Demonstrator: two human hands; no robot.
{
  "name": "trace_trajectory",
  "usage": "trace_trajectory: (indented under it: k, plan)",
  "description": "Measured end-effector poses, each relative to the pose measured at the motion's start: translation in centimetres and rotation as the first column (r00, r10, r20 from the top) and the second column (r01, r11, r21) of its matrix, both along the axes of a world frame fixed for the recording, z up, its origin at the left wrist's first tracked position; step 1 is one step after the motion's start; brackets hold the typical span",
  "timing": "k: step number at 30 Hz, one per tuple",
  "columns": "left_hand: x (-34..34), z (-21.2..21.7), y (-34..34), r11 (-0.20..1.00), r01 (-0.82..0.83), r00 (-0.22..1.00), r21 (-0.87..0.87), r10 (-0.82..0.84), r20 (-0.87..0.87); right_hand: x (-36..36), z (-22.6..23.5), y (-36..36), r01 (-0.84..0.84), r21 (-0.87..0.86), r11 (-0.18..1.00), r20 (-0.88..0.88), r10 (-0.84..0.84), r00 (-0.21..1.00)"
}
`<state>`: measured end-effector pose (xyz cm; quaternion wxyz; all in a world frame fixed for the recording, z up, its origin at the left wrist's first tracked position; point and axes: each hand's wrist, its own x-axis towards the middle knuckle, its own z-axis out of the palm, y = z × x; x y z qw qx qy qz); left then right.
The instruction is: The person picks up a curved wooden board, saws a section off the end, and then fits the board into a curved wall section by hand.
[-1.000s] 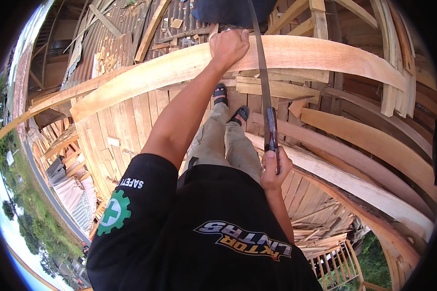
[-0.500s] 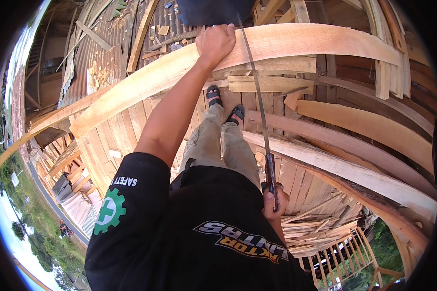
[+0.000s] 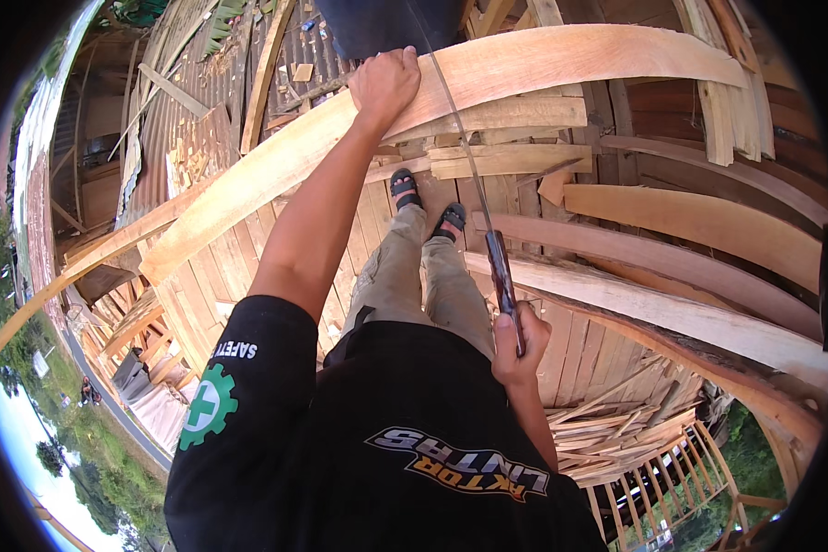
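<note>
A long, pale wooden board (image 3: 543,69) lies across the view in front of me. My left hand (image 3: 385,85) grips its far edge, fingers bent over it. My right hand (image 3: 523,342) is wrapped round the dark, mottled handle of a handsaw (image 3: 463,143), low and to the right of my legs. The saw's thin blade, seen nearly edge-on, crosses the board just right of my left hand, its far end reaching past the far edge. How deep the teeth sit in the wood cannot be made out.
Shorter planks (image 3: 511,161) lie beneath and nearer than the board. Several long planks (image 3: 653,262) are stacked at the right. A dark rounded object (image 3: 386,28) stands beyond the board. Corrugated roofing (image 3: 193,138) with wood scraps spreads at the far left. My sandalled feet (image 3: 406,188) stand on plank flooring.
My right hand has pushed the handsaw forward, so more of its blade extends past the board. My left hand keeps its hold. The whole view has shifted slightly.
</note>
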<state>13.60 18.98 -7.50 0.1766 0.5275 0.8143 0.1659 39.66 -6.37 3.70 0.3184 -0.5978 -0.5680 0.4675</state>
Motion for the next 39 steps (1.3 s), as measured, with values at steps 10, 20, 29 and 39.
trace_trajectory:
  k: [10, 20, 29, 39]
  plan:
    - [1.1, -0.8, -1.2, 0.992, 0.106, 0.994, 0.068, -0.104, -0.030, -1.5, -2.4, 3.4, 0.048, -0.028, 0.998, -0.048, -0.049, 0.998]
    - [-0.3, 0.1, 0.3, 0.997, 0.018, 0.999, 0.075, -0.016, -0.028, 3.4, 2.1, -4.0, 0.013, -0.012, 1.000, 0.024, -0.013, 1.000]
    - [0.0, 0.2, 0.0, 0.999, 0.024, 1.000, 0.030, -0.024, 0.009, -0.8, -1.3, 3.0, -0.005, 0.002, 1.000, -0.012, 0.005, 1.000]
    - [0.2, -0.1, 0.1, 0.998, 0.055, 0.998, 0.040, -0.054, -0.018, 0.6, -2.5, 1.7, 0.012, -0.004, 1.000, -0.036, -0.012, 0.999]
